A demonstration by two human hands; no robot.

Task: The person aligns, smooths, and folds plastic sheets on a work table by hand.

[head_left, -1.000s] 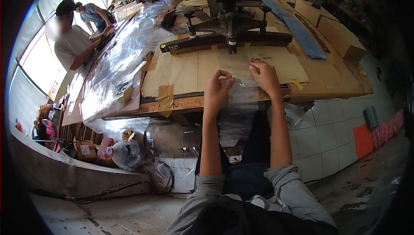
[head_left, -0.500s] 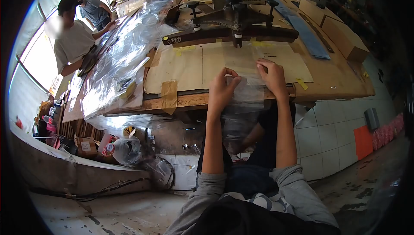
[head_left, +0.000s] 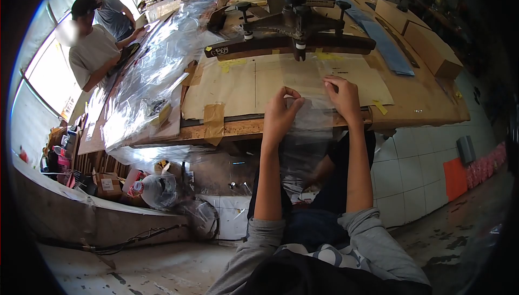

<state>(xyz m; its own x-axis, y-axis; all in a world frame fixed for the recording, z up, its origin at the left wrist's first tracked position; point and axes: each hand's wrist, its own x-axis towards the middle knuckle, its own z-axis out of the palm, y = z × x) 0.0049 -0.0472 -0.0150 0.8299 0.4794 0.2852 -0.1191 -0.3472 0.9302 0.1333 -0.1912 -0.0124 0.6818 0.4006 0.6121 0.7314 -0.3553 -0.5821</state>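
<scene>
A strip of clear plastic film stretches between my hands, over the front edge of the worktable, and hangs down toward my lap. My left hand pinches its left side, thumb against curled fingers. On the opposite side, my right hand has its fingertips together at the film's right edge. Under both hands lies a pale board with drawn lines and yellow tape pieces. Just beyond the fingers, the dark bar of a press head hangs above the board.
Crumpled clear plastic covers the table's left side, where a co-worker stands. Brown tape crosses the front edge. A blue strip and cardboard boxes lie to the right. A large plastic bottle sits below left.
My hands keep nearly the same pose on the film. Its hanging part has shifted slightly. At the left, the co-worker's arm and the dark item in hand have moved up.
</scene>
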